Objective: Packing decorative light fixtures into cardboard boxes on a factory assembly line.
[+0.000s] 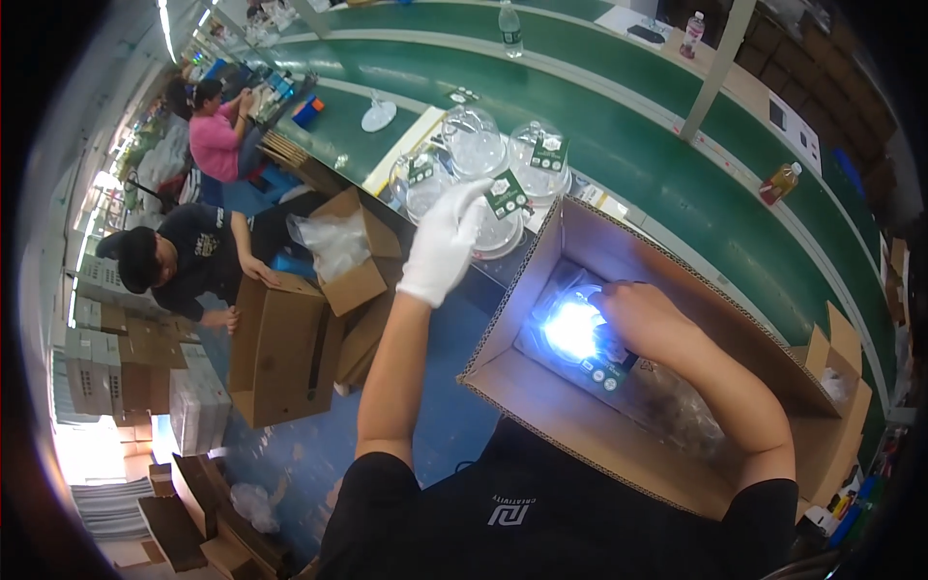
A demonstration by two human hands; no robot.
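My left hand (pixel 449 239), in a white glove, reaches over the clear plastic dome (pixel 498 235) nearest me in a group on the table. Its fingers are drawn together beside a dark green card (pixel 506 194) at the dome's top; what they pinch is hidden. My bare right hand (pixel 643 314) is inside an open cardboard box (pixel 667 459), fingers curled beside a bright blue-white glare (pixel 572 327). The glare hides what those fingers grip. Below it shows another green card (pixel 607 375), and clear plastic wrapping (pixel 677 406) lies in the box.
More clear domes (pixel 474 140) with green cards stand on the green table (pixel 599 111). To the left, a co-worker (pixel 193 256) holds a tall carton (pixel 280 353) beside an open box (pixel 360 253) of plastic bags. Bottles (pixel 779 182) stand along the far surfaces. Another person (pixel 217 135) sits farther back.
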